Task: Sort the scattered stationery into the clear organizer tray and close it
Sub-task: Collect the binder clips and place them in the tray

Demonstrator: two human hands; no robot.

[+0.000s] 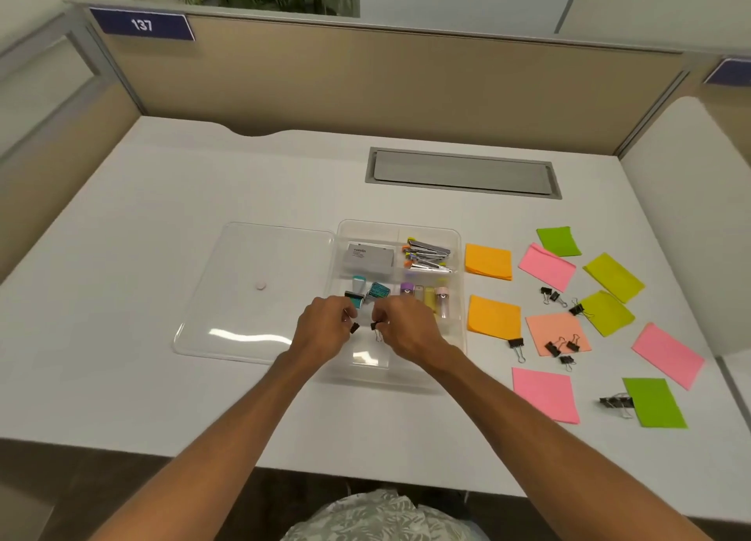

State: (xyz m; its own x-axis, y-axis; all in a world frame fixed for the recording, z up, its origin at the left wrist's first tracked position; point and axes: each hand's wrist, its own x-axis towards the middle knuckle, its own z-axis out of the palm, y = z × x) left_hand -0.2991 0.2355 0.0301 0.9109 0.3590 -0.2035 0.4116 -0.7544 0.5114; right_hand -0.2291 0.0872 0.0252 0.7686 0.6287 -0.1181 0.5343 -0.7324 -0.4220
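Centre frame: the left hand [325,329] and the right hand [406,325] meet above the near compartment of the clear plastic organizer tray [462,280]. The left's curled fingertips pinch a small black metal binder clip [354,328], and the right's pinch a second black binder clip [376,327], probably to drop both in together. The tray is see-through and divided, and holds a grey box [370,258] and colourful small items. Its flat clear lid [252,288] lies open just left, leaving the compartments reachable. Bright paper sticky notes [487,262] and more clips lie unsorted at right.
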